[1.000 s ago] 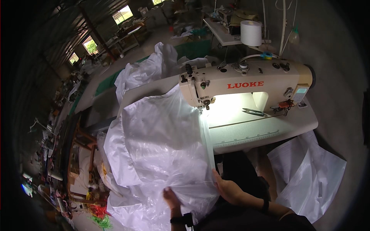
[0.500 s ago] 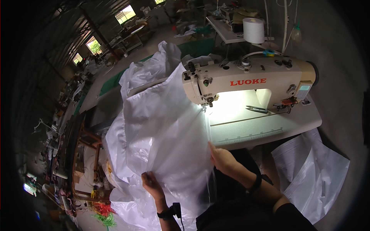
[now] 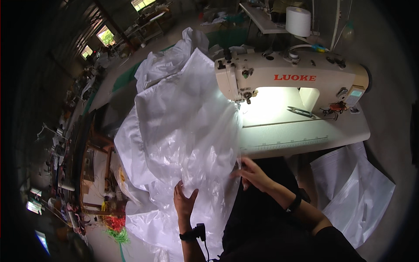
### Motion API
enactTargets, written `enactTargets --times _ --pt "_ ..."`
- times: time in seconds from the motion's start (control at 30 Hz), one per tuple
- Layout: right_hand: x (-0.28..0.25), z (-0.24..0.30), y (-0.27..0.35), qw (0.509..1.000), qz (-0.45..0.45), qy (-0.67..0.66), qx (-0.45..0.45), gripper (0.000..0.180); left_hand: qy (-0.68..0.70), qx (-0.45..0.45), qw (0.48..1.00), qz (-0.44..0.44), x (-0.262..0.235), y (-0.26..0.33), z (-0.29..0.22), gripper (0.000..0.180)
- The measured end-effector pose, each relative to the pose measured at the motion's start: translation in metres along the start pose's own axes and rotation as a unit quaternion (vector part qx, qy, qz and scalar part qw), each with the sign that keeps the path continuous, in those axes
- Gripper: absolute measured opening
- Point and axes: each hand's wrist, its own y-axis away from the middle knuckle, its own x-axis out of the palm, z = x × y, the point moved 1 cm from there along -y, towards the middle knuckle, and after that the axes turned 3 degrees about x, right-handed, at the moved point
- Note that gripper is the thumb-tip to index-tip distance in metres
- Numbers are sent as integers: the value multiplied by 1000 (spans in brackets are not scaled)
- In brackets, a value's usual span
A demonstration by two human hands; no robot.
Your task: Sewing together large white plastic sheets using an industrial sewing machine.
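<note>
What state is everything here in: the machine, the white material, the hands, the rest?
Sewing machine: lit underneath; stitching or not, unclear.
Small display: lit.
White sheeting: wrinkled, reaching up to the machine.
Left hand: over the sheeting, thumb and fingers apart.
Right hand: at the sheeting's edge, fingers bent; grip unclear.
Snips: lying flat, unheld.
Thread cone: upright.
Separate white sheet: creased.

You wore this camera on your head, the left of two side by side. It faced down and forward over your left hand (image 3: 184,202) and right hand (image 3: 256,176), near the white sheeting (image 3: 183,126), its fisheye reaching past the sewing machine (image 3: 262,72) to far windows (image 3: 105,36).
</note>
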Motion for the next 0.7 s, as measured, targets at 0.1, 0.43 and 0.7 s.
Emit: enactTargets --times 0.1,0.43,0.7 --pt "4 -47 1 993 48 -75 80 31 -24 -3 1000 6 14 30 32 50" --pt "6 -68 -10 921 270 204 195 33 3 -68 995 -67 -41 42 36 11" --pt "58 -46 -19 908 196 354 106 39 35 -63 997 -41 -72 50 -9 15"
